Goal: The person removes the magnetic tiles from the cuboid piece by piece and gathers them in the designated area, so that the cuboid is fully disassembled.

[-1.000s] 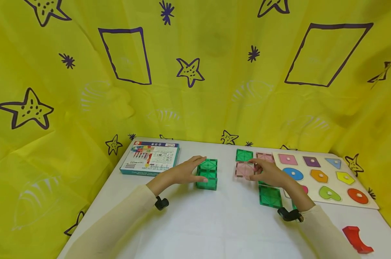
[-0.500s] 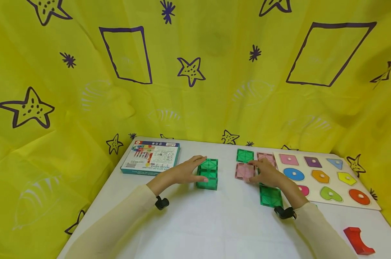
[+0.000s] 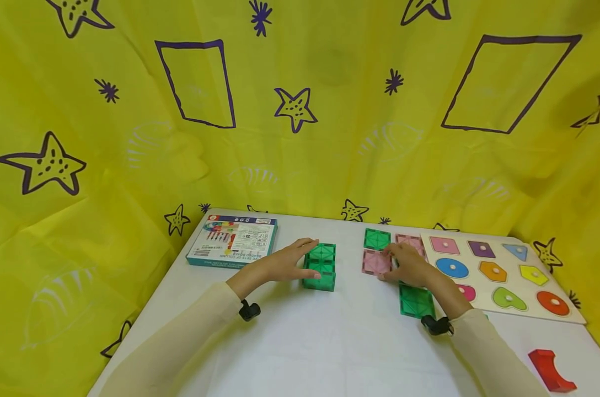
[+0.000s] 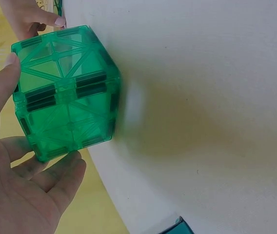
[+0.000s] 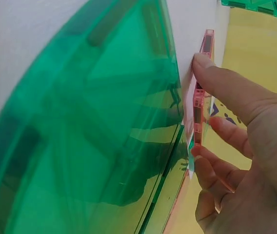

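Note:
In the head view my left hand point(image 3: 290, 262) holds a box of translucent green magnetic tiles point(image 3: 321, 266), thumb on the near side and fingers on the far side. The left wrist view shows the thumb against one edge of this green box point(image 4: 65, 92) and the fingertips at the opposite edge. To the right, my right hand point(image 3: 406, 266) pinches a pink magnetic tile point(image 3: 374, 262) by its edges. In the right wrist view the pink tile point(image 5: 198, 107) appears edge-on between thumb and fingertips. A green tile point(image 5: 89, 112) fills the near part of that view.
Behind the pink tile lies a green tile point(image 3: 378, 239), with another pink tile point(image 3: 410, 242) beside it. A green tile point(image 3: 416, 301) lies nearer. A shape puzzle board point(image 3: 508, 278) is at right, a red arched block point(image 3: 551, 370) front right, a flat box point(image 3: 232, 241) back left.
My right hand has shifted slightly left, its fingers moving further onto the pink tile. The left hand and the green box have stayed in place.

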`<control>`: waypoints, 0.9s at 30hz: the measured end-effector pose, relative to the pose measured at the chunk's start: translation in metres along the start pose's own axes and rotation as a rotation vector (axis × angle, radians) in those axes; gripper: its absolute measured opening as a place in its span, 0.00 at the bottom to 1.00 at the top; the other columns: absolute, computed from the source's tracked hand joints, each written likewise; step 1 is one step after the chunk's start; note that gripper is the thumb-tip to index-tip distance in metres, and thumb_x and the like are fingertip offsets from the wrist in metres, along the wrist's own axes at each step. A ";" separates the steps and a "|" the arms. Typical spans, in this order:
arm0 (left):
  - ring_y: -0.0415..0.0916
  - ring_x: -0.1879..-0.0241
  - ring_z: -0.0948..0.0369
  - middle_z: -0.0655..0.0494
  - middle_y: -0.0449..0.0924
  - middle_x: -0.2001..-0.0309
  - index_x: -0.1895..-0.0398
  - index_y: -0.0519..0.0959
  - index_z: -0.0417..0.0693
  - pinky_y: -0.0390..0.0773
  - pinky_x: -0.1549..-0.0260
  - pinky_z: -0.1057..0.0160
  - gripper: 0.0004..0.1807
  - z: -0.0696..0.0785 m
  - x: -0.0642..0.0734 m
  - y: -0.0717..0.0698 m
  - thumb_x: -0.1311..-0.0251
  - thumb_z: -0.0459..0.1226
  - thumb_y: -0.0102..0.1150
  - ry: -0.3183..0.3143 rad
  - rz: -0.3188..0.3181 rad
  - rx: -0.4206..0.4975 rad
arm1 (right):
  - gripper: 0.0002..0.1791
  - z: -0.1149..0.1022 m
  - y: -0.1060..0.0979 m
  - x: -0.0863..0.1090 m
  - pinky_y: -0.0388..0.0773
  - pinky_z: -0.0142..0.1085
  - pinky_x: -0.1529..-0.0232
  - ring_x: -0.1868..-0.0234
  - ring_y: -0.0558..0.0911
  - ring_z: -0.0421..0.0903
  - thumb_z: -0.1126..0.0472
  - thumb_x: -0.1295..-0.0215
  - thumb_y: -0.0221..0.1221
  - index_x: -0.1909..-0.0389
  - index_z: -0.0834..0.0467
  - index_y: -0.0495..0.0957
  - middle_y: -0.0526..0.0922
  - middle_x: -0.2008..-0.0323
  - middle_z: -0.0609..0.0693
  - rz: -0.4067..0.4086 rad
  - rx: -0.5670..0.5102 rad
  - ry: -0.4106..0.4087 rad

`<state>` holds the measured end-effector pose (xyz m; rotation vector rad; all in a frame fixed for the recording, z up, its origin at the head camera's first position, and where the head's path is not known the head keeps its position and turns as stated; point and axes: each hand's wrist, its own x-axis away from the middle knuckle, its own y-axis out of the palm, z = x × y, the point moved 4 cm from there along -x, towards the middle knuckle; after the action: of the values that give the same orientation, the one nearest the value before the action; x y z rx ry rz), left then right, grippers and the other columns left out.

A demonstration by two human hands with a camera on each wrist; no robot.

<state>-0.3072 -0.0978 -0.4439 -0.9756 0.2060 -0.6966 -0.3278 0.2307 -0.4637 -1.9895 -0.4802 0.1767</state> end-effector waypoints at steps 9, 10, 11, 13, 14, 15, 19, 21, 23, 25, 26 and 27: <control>0.51 0.17 0.47 0.46 0.45 0.14 0.12 0.46 0.50 0.60 0.22 0.43 0.52 0.000 0.001 0.000 0.28 0.60 0.61 -0.002 0.000 -0.001 | 0.26 0.005 0.004 -0.003 0.73 0.53 0.55 0.49 0.72 0.60 0.43 0.42 0.78 0.53 0.55 0.79 0.75 0.50 0.59 0.015 0.049 0.055; 0.51 0.17 0.47 0.46 0.45 0.14 0.12 0.47 0.50 0.60 0.22 0.43 0.52 0.000 0.001 0.000 0.28 0.60 0.61 -0.003 0.000 0.000 | 0.27 0.005 0.005 -0.002 0.73 0.55 0.53 0.48 0.72 0.60 0.43 0.43 0.78 0.53 0.54 0.80 0.75 0.49 0.60 0.020 0.056 0.058; 0.51 0.17 0.47 0.46 0.45 0.14 0.12 0.47 0.50 0.60 0.22 0.43 0.52 0.000 0.001 0.000 0.28 0.60 0.61 -0.005 0.001 0.001 | 0.27 0.006 0.005 -0.002 0.72 0.56 0.53 0.48 0.72 0.61 0.43 0.43 0.78 0.53 0.54 0.80 0.75 0.48 0.61 0.024 0.058 0.061; 0.51 0.17 0.47 0.47 0.45 0.14 0.12 0.47 0.51 0.60 0.22 0.43 0.52 -0.001 0.001 0.000 0.28 0.60 0.61 -0.007 0.001 0.002 | 0.26 0.005 0.006 -0.001 0.71 0.59 0.52 0.48 0.72 0.62 0.44 0.43 0.78 0.53 0.54 0.80 0.75 0.47 0.62 0.033 0.063 0.061; 0.51 0.17 0.47 0.48 0.45 0.14 0.12 0.47 0.51 0.60 0.22 0.43 0.52 -0.001 0.001 0.000 0.28 0.60 0.61 -0.006 0.003 0.003 | 0.26 0.004 0.006 0.000 0.71 0.60 0.51 0.47 0.72 0.62 0.44 0.43 0.78 0.53 0.54 0.80 0.75 0.47 0.63 0.038 0.067 0.062; 0.51 0.17 0.47 0.48 0.46 0.14 0.12 0.47 0.51 0.60 0.22 0.43 0.52 -0.001 0.001 0.000 0.28 0.60 0.61 -0.007 0.003 0.004 | 0.26 0.003 0.006 0.000 0.70 0.61 0.51 0.47 0.72 0.62 0.45 0.43 0.78 0.53 0.55 0.81 0.75 0.47 0.63 0.044 0.072 0.062; 0.51 0.17 0.48 0.49 0.45 0.14 0.12 0.47 0.52 0.60 0.22 0.43 0.52 -0.002 0.000 0.000 0.28 0.60 0.62 -0.009 0.003 0.006 | 0.23 -0.006 0.006 0.002 0.68 0.67 0.47 0.46 0.72 0.64 0.48 0.42 0.78 0.53 0.57 0.82 0.76 0.46 0.64 0.067 0.116 0.065; 0.51 0.17 0.48 0.49 0.45 0.14 0.12 0.46 0.52 0.60 0.22 0.43 0.52 -0.002 0.000 0.001 0.28 0.60 0.61 -0.011 0.001 0.003 | 0.22 -0.010 0.006 0.002 0.67 0.69 0.46 0.47 0.72 0.63 0.50 0.42 0.78 0.54 0.58 0.83 0.77 0.47 0.64 0.082 0.136 0.056; 0.52 0.17 0.48 0.48 0.45 0.14 0.12 0.47 0.52 0.60 0.22 0.43 0.52 -0.001 0.000 0.000 0.28 0.61 0.61 -0.009 0.002 0.001 | 0.21 -0.016 0.007 0.002 0.69 0.68 0.47 0.47 0.73 0.62 0.53 0.40 0.77 0.53 0.59 0.84 0.78 0.48 0.64 0.100 0.143 0.034; 0.52 0.17 0.48 0.48 0.45 0.14 0.12 0.47 0.52 0.60 0.22 0.43 0.52 -0.001 0.000 0.000 0.28 0.61 0.61 -0.008 0.003 -0.004 | 0.20 -0.023 0.007 0.001 0.71 0.68 0.46 0.47 0.74 0.62 0.55 0.38 0.76 0.50 0.60 0.85 0.79 0.48 0.64 0.123 0.146 -0.005; 0.52 0.17 0.47 0.47 0.45 0.14 0.12 0.46 0.52 0.60 0.22 0.43 0.52 -0.001 0.000 0.000 0.28 0.61 0.61 -0.008 0.003 -0.004 | 0.20 -0.028 0.007 0.001 0.73 0.65 0.47 0.47 0.76 0.62 0.56 0.37 0.75 0.48 0.61 0.85 0.80 0.48 0.64 0.135 0.140 -0.027; 0.52 0.18 0.47 0.47 0.46 0.14 0.12 0.47 0.52 0.61 0.22 0.43 0.52 0.000 0.000 0.000 0.28 0.61 0.61 -0.008 0.004 -0.002 | 0.21 -0.033 0.007 0.001 0.74 0.64 0.47 0.46 0.76 0.63 0.57 0.35 0.73 0.46 0.62 0.84 0.80 0.47 0.64 0.143 0.130 -0.044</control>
<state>-0.3072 -0.0983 -0.4442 -0.9798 0.2021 -0.6890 -0.3144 0.2009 -0.4551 -1.8955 -0.3454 0.3335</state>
